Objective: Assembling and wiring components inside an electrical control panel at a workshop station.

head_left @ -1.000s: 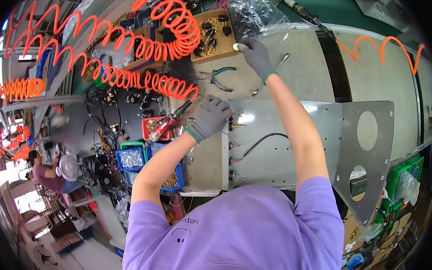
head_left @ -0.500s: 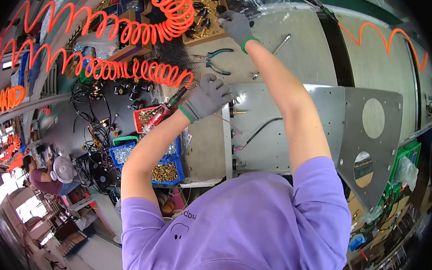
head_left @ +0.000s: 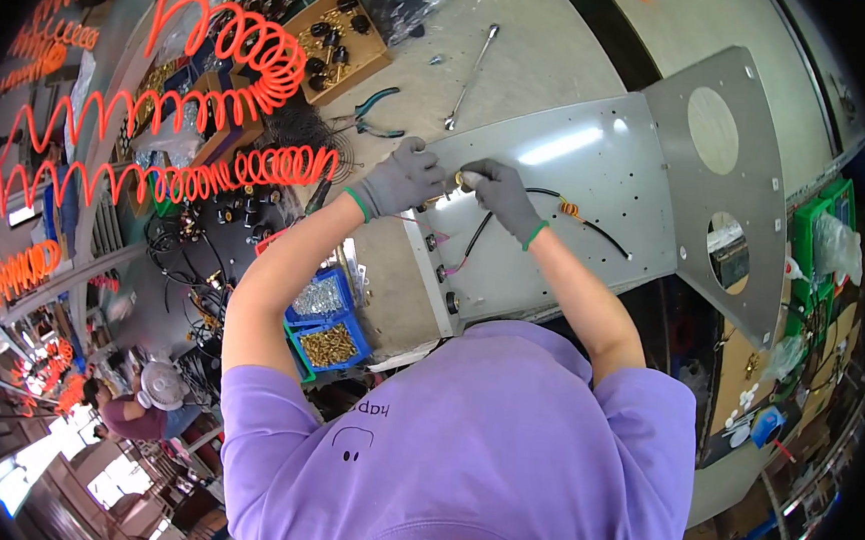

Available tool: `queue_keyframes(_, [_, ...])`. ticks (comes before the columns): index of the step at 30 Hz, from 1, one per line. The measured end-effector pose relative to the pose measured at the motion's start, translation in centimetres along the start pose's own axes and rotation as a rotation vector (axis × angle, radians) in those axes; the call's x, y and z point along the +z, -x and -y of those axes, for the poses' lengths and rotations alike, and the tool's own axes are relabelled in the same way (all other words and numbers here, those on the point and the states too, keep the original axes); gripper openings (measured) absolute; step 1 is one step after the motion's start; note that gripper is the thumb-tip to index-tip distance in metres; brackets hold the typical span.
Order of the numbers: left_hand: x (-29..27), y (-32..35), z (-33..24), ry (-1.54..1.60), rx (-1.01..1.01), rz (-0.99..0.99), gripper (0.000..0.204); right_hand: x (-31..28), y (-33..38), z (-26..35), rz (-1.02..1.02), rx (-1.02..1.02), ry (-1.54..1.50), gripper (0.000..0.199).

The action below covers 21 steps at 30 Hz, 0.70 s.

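Observation:
Both my hands wear grey gloves with green cuffs and meet at the flanged left edge of a grey sheet-metal panel (head_left: 600,171). My right hand (head_left: 503,197) pinches a small brass ring-like fitting (head_left: 459,179) between thumb and fingertips. Close beside it, my left hand (head_left: 404,181) is curled at the flange, and what its fingers hold is hidden. Below them, a black hose (head_left: 477,237) runs from a fitting on the flange across the panel. Another dark tube, with a brass-coloured coil (head_left: 569,209) on it, lies to the right.
Beyond the panel lie a wrench (head_left: 472,80) and teal-handled pliers (head_left: 376,114). A cardboard box (head_left: 374,68) holds black knobs and brass parts. Orange coiled hoses (head_left: 259,168) stretch across the left. Blue bins (head_left: 350,324) of small hardware stand near my left forearm. Another person sits farther off.
My right hand has come back from the cardboard box to the flange and now pinches the brass fitting. My left hand has stayed near the flange. The view has turned.

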State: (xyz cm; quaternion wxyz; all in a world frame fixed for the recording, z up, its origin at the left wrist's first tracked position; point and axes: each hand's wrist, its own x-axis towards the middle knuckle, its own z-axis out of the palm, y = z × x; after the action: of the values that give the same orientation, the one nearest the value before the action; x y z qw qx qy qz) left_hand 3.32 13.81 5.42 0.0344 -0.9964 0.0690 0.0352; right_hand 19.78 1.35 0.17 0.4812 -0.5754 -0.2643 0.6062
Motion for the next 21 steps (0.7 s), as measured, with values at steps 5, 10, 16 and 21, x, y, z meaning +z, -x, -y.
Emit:
queue_keyframes(5, [0.6, -0.4, 0.2, -0.027, 0.076, 0.017, 0.016, 1.1, 1.6, -2.6, -0.038, 0.157, -0.157, 0.017])
queue_keyframes(10, [0.9, -0.8, 0.2, 0.021, 0.155, 0.026, 0.011, 2.0, 1.9, -3.1, -0.031, 0.177, -0.218, 0.017])
queue_keyframes(16, [1.1, -0.5, 1.5, 0.038, 0.29, 0.05, 0.012, 2.4, 1.9, -3.0, -0.05, 0.186, -0.212, 0.018])
queue_keyframes(21, [1.2, -0.2, 2.0, 0.072, 0.329, 0.158, 0.01, 2.7, 1.5, -3.2, -0.053, 0.159, -0.173, 0.016])
